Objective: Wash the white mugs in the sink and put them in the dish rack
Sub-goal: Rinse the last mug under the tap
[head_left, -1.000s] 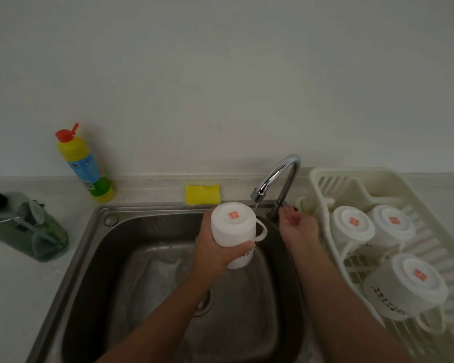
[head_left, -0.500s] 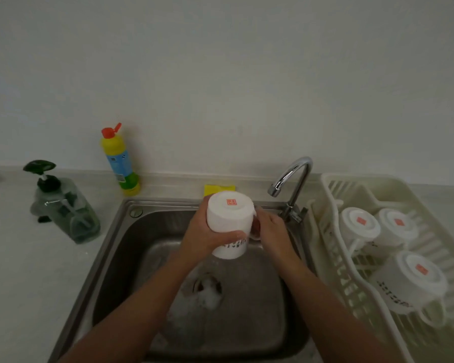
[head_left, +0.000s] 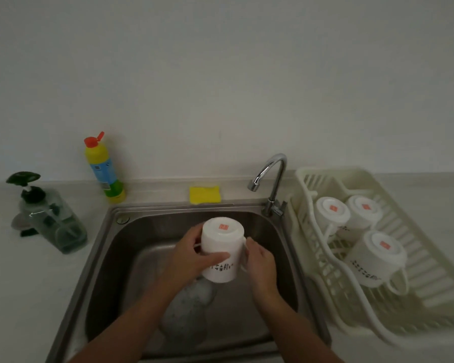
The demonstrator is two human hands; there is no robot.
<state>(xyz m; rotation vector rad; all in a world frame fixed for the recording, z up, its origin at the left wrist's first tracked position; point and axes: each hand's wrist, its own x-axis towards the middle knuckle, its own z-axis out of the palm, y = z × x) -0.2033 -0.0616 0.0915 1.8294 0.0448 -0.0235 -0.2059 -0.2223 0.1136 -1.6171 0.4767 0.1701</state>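
A white mug (head_left: 222, 244) is held upside down over the steel sink (head_left: 110, 247), its base with a red sticker facing up. My left hand (head_left: 192, 254) wraps the mug's left side, thumb across its front. My right hand (head_left: 261, 260) is at the mug's right side, fingers on its handle. Three white mugs stand upside down in the cream dish rack (head_left: 414, 284) on the right: one at the back left (head_left: 330, 213), one at the back right (head_left: 363, 210) and one in front (head_left: 375, 255).
A chrome tap (head_left: 271, 179) curves over the sink's back right corner, with no water running. A yellow sponge (head_left: 204, 195) lies on the back ledge. A yellow bottle with a red cap (head_left: 104, 171) and a green soap dispenser (head_left: 47, 218) stand on the left counter. Foam lies around the drain (head_left: 192, 305).
My right hand left the tap base and came to the mug's handle. The water stream stopped. The mug moved down and a little toward the middle of the sink.
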